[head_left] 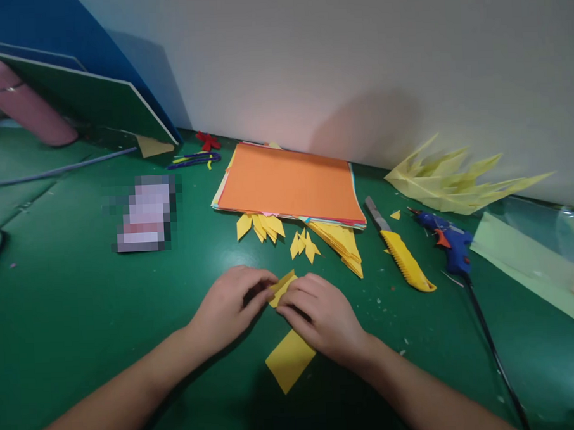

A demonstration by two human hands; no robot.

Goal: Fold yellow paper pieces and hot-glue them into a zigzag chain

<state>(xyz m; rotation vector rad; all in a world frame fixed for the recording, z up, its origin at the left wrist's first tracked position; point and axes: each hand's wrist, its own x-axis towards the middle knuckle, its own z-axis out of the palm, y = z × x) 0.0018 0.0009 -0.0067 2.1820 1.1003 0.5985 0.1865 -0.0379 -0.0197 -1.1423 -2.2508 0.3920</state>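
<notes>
Paper (279, 294), yellow and partly folded, sits just below the centre of the frame, its left end pinched in the fingers (258, 275) of the left hand (231, 301), its right end in those of the right hand (327, 311). A yellow square (290, 364) lies below on the green counter (204, 396). Pointed yellow pieces (268, 226) lie higher up, along the front of an orange sheet (290, 183), with a yellow-handled knife (406, 260) to the right.

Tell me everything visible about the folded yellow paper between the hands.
The small folded yellow paper looks thin, with a darker flap raised along its far side. The bare left hand pinches its left end; the bare right hand covers its right part, hiding its full outline. It sits on or just above the green tabletop, beyond a flat yellow paper square.
</notes>
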